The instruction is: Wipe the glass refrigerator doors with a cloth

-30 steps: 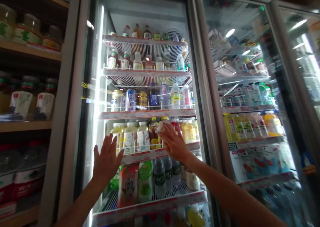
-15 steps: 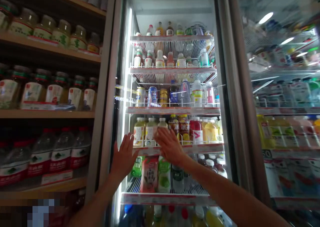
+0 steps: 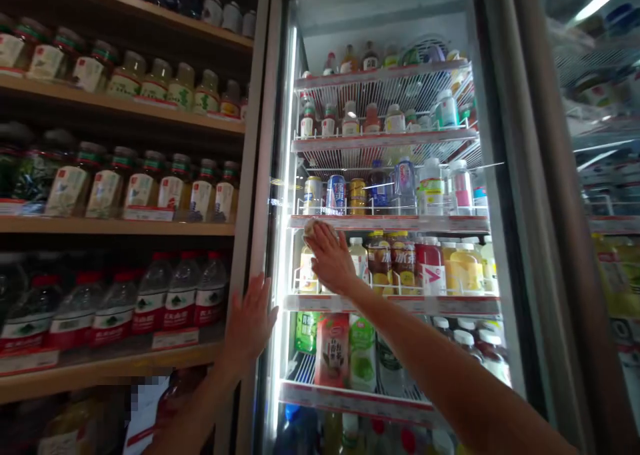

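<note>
"How did the right hand (image 3: 331, 258) stand?"
"Its fingers lay close together, clamped over a pale crumpled cloth (image 3: 314, 230), which sat against the glass door (image 3: 370, 5) in front of the cooler's bottles. The palm hid part of it."

"And the left hand (image 3: 251, 318)?"
"Held nothing. Its fingers were apart, raised by the metal door frame (image 3: 257, 175); I couldn't tell whether it touched."

"What lay around them?"
"Behind the glass, a lit cooler with wire shelves of drinks: cans (image 3: 336, 195), iced-tea bottles (image 3: 404, 258), a red pouch (image 3: 332, 349). To the left stood wooden shelves (image 3: 120, 225) with rows of jars and red-capped bottles (image 3: 173, 295)."

"Any difference from half a second earlier?"
"The cloth hand had gone up and leftward, from the bottle row to the shelf edge above. The left hand had shifted outward from the lit strip (image 3: 287, 141), and the view had swung left, showing more wooden shelving."
</note>
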`<state>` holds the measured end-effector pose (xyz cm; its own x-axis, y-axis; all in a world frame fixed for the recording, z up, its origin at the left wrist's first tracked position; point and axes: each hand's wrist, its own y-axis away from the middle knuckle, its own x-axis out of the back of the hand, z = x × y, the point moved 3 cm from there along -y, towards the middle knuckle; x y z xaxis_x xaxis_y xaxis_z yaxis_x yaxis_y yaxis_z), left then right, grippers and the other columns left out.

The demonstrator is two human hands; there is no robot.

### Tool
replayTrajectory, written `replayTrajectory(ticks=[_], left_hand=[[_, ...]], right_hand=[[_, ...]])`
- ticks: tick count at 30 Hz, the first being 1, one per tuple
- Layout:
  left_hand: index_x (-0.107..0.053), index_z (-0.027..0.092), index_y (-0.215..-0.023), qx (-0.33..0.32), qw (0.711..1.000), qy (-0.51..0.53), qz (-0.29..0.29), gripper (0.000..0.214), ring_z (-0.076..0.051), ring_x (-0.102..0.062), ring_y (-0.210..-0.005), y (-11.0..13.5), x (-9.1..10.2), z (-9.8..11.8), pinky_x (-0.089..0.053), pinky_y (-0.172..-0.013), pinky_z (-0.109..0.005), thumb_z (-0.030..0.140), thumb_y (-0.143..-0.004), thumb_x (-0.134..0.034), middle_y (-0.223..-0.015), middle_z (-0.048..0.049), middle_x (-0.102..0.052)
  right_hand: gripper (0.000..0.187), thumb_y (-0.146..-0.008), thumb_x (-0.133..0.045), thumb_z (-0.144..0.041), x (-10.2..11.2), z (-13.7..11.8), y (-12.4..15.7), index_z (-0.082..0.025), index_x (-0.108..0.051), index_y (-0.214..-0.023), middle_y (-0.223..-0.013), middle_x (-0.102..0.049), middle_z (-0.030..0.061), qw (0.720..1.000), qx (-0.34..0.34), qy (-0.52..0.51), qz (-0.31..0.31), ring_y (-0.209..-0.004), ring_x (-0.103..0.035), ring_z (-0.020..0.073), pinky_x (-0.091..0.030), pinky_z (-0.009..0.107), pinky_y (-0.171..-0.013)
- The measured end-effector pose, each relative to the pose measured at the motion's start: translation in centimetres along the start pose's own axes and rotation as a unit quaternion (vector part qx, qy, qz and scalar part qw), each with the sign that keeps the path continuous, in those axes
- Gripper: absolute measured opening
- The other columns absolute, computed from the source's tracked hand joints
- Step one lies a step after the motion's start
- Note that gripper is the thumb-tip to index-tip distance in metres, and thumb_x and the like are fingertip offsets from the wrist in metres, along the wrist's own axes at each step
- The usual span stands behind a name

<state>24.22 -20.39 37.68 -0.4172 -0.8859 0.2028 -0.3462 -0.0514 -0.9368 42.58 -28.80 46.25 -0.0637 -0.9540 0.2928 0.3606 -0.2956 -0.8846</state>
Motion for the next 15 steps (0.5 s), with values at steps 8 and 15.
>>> replayTrajectory(ticks=[8, 15], left_hand=[[-0.025, 0.01, -0.141, 0.045, 0.998, 0.018, 0.026, 0.057, -0.029, -0.035, -0.131, -0.3, 1.9, -2.0, -0.022, -0.106, -0.056, 0.036, -0.09, -0.025, -0.142, -0.0189, -0.035], [-0.026, 0.009, -0.14, 0.037, 0.998, 0.042, -0.01, 0.058, -0.031, -0.031, -0.133, 0.2, 2.3, -0.4, -0.02, -0.106, -0.058, 0.037, -0.089, -0.027, -0.144, -0.0195, -0.031]], right_hand=[[0.046, -0.085, -0.041, -0.016, -2.1, -4.1, -0.9, -0.02, -0.045, -0.131, -0.147, -0.033, 0.0071, 0.996, 0.074, -0.032, -0.032, -0.137, -0.021, 0.0242, -0.01, 0.051, -0.111], [0.051, -0.084, -0.043, -0.019, -0.6, -3.1, 4.7, -0.02, -0.04, -0.135, -0.145, -0.036, 0.0061, 0.984, 0.159, -0.025, -0.076, -0.136, -0.024, 0.021, -0.011, 0.045, -0.113]])
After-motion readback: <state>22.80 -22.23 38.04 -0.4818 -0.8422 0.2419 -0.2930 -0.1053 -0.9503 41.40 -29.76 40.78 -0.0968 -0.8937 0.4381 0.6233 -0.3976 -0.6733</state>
